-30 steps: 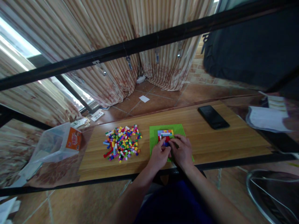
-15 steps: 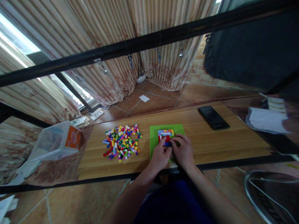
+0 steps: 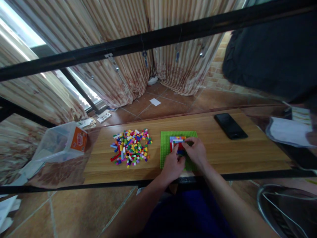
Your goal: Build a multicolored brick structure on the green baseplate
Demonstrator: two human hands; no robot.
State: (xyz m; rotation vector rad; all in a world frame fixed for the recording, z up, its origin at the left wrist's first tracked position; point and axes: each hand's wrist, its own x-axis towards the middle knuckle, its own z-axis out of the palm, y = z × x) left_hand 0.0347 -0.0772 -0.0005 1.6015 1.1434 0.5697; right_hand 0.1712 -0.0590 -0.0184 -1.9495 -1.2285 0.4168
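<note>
Working at a brick patch (image 3: 176, 138), seemingly unfinished, on the green baseplate (image 3: 165, 140).
Bending left hand (image 3: 174, 162) and right hand (image 3: 196, 152) narrowly over red bricks (image 3: 179, 145); cannot tell whether pinching any. Leaving studs (image 3: 164, 155) bare around, with many loose bricks (image 3: 132, 147) apart on the worktop (image 3: 225, 157).

Your left grip (image 3: 173, 164) and right grip (image 3: 197, 151) partly hide brick build (image 3: 176, 138); orange label (image 3: 79, 139) print blurred; papers (image 3: 8, 210) cut off by left edge.
</note>
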